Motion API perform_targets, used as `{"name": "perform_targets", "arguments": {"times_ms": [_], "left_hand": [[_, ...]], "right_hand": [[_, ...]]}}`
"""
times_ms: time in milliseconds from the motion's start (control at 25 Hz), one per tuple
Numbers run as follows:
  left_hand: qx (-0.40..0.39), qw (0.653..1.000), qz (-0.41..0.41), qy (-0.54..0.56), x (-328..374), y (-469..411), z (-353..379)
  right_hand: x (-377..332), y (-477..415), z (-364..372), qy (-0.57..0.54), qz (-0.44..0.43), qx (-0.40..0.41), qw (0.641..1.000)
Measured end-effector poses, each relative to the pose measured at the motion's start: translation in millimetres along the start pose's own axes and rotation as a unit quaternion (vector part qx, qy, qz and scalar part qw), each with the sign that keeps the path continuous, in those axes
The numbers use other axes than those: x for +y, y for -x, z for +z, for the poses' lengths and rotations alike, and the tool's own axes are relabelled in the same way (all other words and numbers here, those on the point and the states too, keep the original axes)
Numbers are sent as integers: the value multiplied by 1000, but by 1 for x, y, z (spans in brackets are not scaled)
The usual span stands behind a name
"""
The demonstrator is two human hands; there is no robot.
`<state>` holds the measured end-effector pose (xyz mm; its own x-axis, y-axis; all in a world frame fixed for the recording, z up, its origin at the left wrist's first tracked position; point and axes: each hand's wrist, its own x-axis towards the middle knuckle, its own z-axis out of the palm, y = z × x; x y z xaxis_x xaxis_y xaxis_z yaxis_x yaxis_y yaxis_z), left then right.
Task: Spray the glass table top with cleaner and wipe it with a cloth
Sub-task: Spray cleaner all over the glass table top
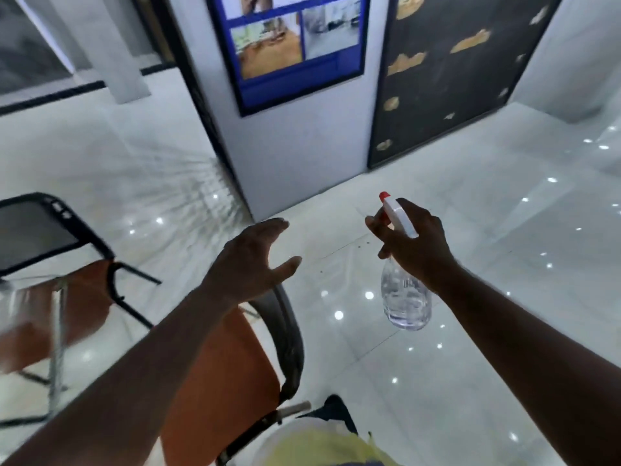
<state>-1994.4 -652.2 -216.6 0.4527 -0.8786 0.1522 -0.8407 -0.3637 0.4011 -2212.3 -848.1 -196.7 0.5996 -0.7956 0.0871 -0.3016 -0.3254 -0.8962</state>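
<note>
My right hand (415,243) grips a clear spray bottle (405,297) by its neck, held in the air over the floor. The bottle has a white trigger head with a red nozzle tip (384,195) pointing up and left. My left hand (255,260) is open, fingers spread, and hovers above the back of an orange chair (235,371). A blurred glass edge (13,297) with a metal leg shows at the far left. No cloth is in view.
A second chair with a black mesh back (37,230) and orange seat stands at the left. A white wall corner with a blue framed poster (295,48) and a dark panel (447,79) rise ahead. Glossy white floor tiles (487,230) stretch to the right.
</note>
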Motion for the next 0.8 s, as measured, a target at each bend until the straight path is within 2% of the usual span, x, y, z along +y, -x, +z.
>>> {"name": "perform_targets", "arguments": {"times_ms": [280, 560, 680, 800], "left_hand": [[-8, 999, 17, 43, -28, -181, 73], [-3, 999, -6, 42, -55, -329, 61], [4, 999, -31, 30, -74, -372, 59], [19, 995, -99, 9, -107, -402, 54]], "right_hand": [[61, -160, -23, 11, -40, -46, 998], [64, -316, -19, 12, -65, -73, 995], [66, -381, 3, -10, -36, -130, 991], [61, -454, 51, -52, -48, -199, 978]]}}
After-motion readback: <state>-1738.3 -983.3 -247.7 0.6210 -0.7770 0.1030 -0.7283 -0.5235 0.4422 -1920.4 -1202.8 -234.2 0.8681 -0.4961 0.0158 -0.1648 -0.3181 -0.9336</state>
